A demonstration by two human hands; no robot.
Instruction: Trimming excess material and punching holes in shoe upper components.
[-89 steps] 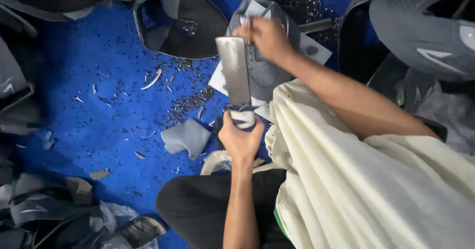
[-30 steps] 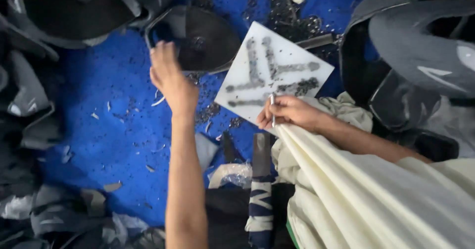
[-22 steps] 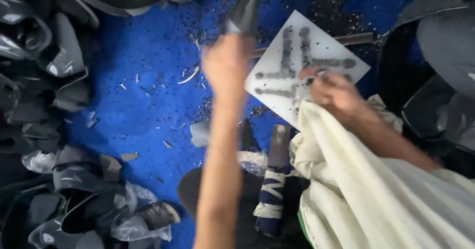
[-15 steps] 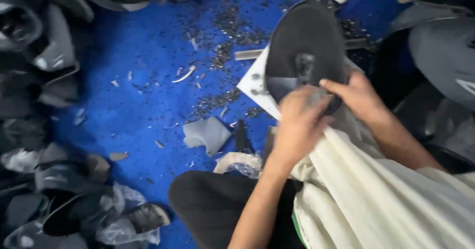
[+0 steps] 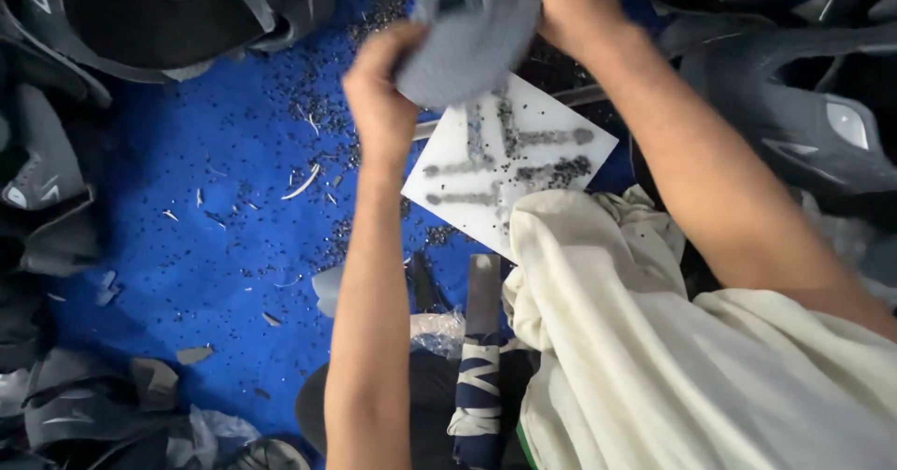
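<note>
Both my hands are raised toward the camera and hold a grey piece of shoe-upper material (image 5: 467, 45). My left hand (image 5: 378, 92) grips its left edge and my right hand (image 5: 565, 3) grips its top right. Below them lies a white cutting board (image 5: 551, 166) streaked with dark marks, on the blue floor mat (image 5: 187, 227). A flat metal blade with a cloth-wrapped handle (image 5: 481, 339) rests by my lap, untouched.
Heaps of dark grey and black shoe-upper pieces (image 5: 112, 21) ring the mat on the left, top and right (image 5: 794, 106). Small black punchings and pale offcuts (image 5: 304, 180) litter the blue mat. Cream cloth (image 5: 673, 358) drapes over my right side.
The blade was put down by my lap. My left hand reached out to the pile, brought back a dark piece, and both hands now lift a grey piece up over the white board.
</note>
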